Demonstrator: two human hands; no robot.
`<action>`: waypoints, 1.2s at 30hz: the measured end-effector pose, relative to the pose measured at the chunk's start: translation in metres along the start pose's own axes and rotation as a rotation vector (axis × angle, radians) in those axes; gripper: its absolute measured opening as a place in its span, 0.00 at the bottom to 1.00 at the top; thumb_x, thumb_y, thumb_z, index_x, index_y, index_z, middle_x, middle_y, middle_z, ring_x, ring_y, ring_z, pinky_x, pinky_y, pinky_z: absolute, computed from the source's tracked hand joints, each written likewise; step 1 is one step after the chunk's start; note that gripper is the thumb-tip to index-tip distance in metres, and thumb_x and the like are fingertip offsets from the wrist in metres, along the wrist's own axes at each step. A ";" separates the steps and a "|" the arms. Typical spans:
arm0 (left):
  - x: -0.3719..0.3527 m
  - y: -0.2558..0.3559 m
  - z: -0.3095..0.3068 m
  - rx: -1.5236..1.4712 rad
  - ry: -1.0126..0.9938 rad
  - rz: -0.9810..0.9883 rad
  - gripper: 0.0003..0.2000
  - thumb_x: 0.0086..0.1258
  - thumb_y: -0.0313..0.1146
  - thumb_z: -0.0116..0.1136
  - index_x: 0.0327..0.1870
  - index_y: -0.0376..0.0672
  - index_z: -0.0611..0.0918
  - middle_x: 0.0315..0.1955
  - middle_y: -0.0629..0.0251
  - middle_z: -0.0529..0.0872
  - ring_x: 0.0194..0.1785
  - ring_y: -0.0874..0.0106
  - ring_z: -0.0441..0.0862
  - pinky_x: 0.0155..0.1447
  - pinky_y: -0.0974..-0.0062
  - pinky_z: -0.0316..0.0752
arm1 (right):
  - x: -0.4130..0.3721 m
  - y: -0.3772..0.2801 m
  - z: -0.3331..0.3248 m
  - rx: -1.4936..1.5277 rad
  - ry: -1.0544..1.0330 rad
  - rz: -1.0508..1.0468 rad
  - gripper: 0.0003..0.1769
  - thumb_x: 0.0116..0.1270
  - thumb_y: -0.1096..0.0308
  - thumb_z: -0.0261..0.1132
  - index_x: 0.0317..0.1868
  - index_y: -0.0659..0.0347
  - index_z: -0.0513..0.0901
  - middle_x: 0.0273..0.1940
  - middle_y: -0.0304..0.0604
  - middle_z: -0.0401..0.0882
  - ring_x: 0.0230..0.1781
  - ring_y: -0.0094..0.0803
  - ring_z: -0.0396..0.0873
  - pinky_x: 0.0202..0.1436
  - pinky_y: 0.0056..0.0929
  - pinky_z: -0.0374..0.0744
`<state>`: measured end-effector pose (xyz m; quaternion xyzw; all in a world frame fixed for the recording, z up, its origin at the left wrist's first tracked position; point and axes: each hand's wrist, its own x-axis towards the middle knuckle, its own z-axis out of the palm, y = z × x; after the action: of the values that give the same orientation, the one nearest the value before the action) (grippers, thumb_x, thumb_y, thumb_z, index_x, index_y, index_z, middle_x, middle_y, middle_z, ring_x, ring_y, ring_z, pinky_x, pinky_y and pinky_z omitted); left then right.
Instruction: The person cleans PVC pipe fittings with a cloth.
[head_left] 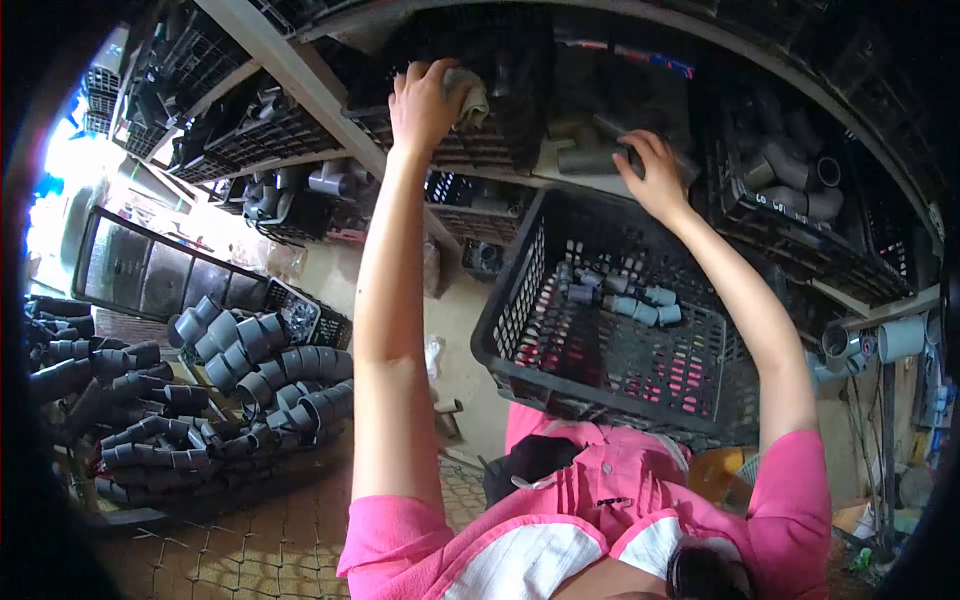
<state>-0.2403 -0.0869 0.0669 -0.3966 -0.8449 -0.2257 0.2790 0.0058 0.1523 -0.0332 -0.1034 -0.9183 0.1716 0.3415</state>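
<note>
My left hand is raised at the upper middle with its fingers curled round a crumpled grey-green cloth, in front of a dark crate on the shelf. Farther right, my right hand has its fingers apart, beside a grey pipe fitting on a shelf board; nothing shows in its grasp. Below the hands, a black perforated crate rests tilted against my body. Several small grey fittings lie inside it.
Shelves above hold black crates; one at the right contains grey fittings. A large pile of grey pipe elbows lies at the left. Wire mesh is at the lower left. Pipes hang at the right edge.
</note>
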 end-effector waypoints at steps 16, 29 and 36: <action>0.001 0.004 -0.004 -0.193 0.380 0.235 0.15 0.79 0.40 0.48 0.53 0.45 0.84 0.49 0.60 0.85 0.55 0.57 0.79 0.63 0.60 0.66 | -0.138 0.012 -0.010 -0.077 -1.288 0.139 0.43 0.57 0.41 0.70 0.63 0.65 0.75 0.59 0.58 0.77 0.62 0.51 0.75 0.66 0.42 0.72; -0.141 0.196 -0.184 -1.786 -0.147 0.872 0.16 0.68 0.44 0.63 0.28 0.42 0.77 0.20 0.65 0.77 0.20 0.71 0.72 0.26 0.75 0.67 | -0.166 0.027 0.035 -0.055 -1.131 0.149 0.30 0.56 0.47 0.73 0.49 0.64 0.80 0.42 0.57 0.83 0.44 0.54 0.81 0.47 0.46 0.78; -0.139 0.214 -0.186 -1.817 -0.183 0.976 0.13 0.66 0.46 0.64 0.38 0.46 0.79 0.27 0.63 0.81 0.25 0.68 0.76 0.30 0.73 0.71 | -0.135 0.014 0.007 0.002 -1.493 0.398 0.20 0.58 0.57 0.68 0.44 0.65 0.85 0.41 0.50 0.87 0.39 0.40 0.85 0.39 0.39 0.82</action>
<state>0.0585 -0.1497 0.1489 -0.7725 -0.1213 -0.6096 -0.1298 0.1026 0.1214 -0.1237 -0.1231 -0.8693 0.2549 -0.4053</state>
